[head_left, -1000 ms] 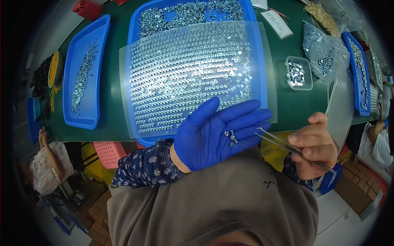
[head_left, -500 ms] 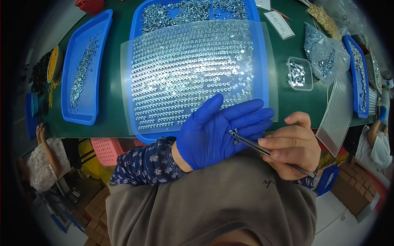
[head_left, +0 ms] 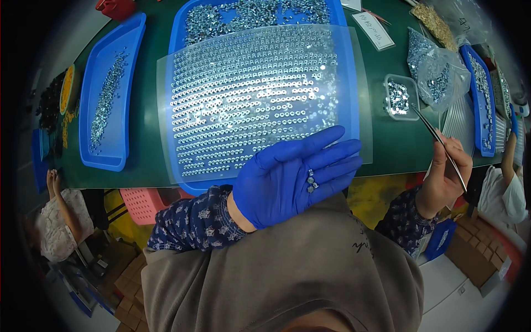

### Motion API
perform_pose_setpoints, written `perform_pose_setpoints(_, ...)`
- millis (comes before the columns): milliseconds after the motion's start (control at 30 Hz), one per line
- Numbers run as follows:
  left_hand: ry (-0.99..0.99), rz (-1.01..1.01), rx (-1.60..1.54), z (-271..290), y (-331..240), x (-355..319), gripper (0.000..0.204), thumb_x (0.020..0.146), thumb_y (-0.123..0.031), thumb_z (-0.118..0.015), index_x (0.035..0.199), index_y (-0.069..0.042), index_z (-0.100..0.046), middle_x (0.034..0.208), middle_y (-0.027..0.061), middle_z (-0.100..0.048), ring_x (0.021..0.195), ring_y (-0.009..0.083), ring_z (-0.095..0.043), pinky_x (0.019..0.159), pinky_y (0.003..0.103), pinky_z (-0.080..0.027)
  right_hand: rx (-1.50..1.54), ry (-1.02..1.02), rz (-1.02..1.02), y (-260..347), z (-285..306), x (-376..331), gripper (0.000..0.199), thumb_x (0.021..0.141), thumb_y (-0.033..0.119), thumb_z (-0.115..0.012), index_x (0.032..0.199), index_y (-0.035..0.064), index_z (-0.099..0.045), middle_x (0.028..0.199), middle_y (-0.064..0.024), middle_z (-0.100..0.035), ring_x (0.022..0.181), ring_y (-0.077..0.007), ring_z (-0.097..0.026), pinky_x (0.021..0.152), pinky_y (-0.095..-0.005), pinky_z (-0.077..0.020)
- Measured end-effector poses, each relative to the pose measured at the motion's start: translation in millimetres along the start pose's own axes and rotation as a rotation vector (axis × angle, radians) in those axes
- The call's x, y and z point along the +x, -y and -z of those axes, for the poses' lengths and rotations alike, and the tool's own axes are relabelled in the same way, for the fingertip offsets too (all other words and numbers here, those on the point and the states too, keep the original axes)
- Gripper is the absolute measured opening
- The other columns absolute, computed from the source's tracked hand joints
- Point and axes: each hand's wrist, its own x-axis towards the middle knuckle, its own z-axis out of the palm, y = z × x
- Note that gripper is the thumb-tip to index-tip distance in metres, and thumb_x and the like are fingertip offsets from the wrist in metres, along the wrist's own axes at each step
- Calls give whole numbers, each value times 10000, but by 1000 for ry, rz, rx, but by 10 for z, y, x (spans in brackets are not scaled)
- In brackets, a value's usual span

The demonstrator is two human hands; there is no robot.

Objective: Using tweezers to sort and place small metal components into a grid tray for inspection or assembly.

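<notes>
My left hand point(head_left: 290, 185), in a blue glove, is palm up with its fingers stretched out over the front edge of a clear sheet point(head_left: 162, 110). Several small shiny metal parts point(head_left: 311, 181) lie loose on that palm near the finger bases. Bare, my right hand point(head_left: 447, 174) grips metal tweezers point(head_left: 433, 130) between thumb and fingers. The tweezer tips reach the right side of a small clear plastic box point(head_left: 394, 115) of shiny parts; whether they pinch anything is too small to tell. Rows of small silvery metal parts point(head_left: 221, 105) cover the sheet, which rests on a blue tray point(head_left: 354, 119).
At left, a long blue tray point(head_left: 123, 77) holds a strip of small metal parts. Bags of parts point(head_left: 442, 77) and a ribbed clear sheet point(head_left: 459, 119) lie at right, beside another blue tray point(head_left: 470, 94). Other people's hands point(head_left: 53, 180) show at the far left edge.
My right hand has moved right with the tweezers, from over my left palm to the clear box. The metal parts on the palm are now uncovered. My left hand stays nearly in place.
</notes>
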Motion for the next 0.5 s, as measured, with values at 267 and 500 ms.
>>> perform_pose_setpoints(267,-32,29,35,20,10,10,556,896,-221,-365,1364,-5,-157,1418,207,-132,1322,301,-151,1082,405,-184,122,419,243,370,82,65,233,726,-14,-631,882,92,-493,857,-113,-653,703,-179,-595,839,-406,-333)
perform_pose_setpoints(500,-117,107,134,-58,34,28,572,898,-292,-368,1355,4,-191,1406,197,-192,1290,275,-261,1063,383,-237,89,704,419,560,-30,222,225,634,34,-704,781,104,-548,837,-51,-660,650,-147,-597,776,-380,-379)
